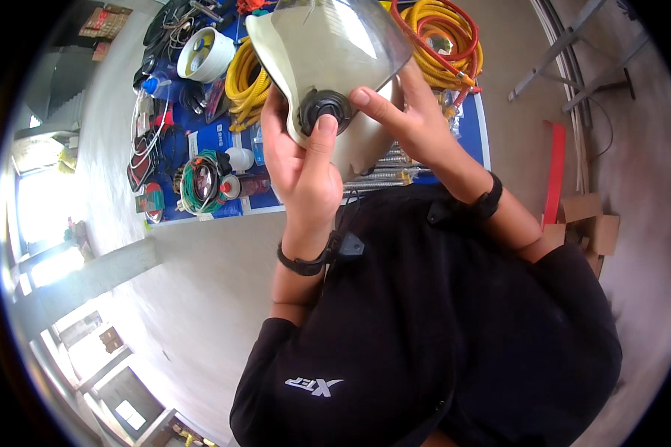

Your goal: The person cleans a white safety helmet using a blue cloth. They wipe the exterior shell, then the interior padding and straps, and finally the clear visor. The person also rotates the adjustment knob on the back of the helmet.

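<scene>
Both my hands hold up a face shield with a smoky clear curved visor, a cream-white edge and a round black knob on its side. My left hand is closed on the lower left edge, its thumb pressed on the knob and its fingers behind the rim. My right hand grips the right side, fingers partly hidden behind the shield, its thumb tip close beside the knob. A black strap circles each wrist.
Behind the shield, a blue-covered table carries yellow hose coils, a red-and-yellow hose coil, a white tub, green wire and braided metal hoses. Cardboard boxes and a metal stand are at the right.
</scene>
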Action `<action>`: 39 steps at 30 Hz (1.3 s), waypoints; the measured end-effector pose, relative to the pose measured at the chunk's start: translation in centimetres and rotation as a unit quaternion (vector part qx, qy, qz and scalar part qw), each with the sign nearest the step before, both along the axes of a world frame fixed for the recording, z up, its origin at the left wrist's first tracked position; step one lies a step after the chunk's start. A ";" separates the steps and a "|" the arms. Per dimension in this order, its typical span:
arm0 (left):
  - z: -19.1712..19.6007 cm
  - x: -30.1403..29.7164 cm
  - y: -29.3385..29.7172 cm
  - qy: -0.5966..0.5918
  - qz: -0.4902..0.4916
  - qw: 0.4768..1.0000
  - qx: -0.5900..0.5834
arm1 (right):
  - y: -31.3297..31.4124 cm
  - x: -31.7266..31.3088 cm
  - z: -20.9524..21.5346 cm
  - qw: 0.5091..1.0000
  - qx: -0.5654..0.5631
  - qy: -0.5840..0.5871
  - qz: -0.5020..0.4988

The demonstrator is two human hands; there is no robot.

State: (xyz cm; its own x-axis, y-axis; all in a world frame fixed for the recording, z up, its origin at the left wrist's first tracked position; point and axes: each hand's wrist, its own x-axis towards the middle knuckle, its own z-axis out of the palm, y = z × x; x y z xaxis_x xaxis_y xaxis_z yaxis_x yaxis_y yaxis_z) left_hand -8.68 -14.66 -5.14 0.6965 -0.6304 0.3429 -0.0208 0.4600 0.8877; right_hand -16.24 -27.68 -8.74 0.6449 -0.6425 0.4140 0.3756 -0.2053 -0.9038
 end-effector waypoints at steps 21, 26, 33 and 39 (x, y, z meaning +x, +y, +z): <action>-0.5 1.1 1.0 0.031 -0.048 0.989 0.137 | -0.5 -0.5 -3.1 1.000 -0.017 -0.013 0.022; -0.6 0.8 1.1 0.000 -0.009 0.991 0.130 | -0.5 0.2 -3.9 0.998 0.005 -0.022 0.059; 0.1 0.6 0.9 -0.031 0.011 0.990 0.134 | -0.7 1.0 -3.6 0.996 0.015 -0.042 0.072; 0.4 0.5 1.2 -0.034 -0.006 0.992 0.125 | -0.9 0.5 -3.2 0.996 -0.051 -0.060 0.049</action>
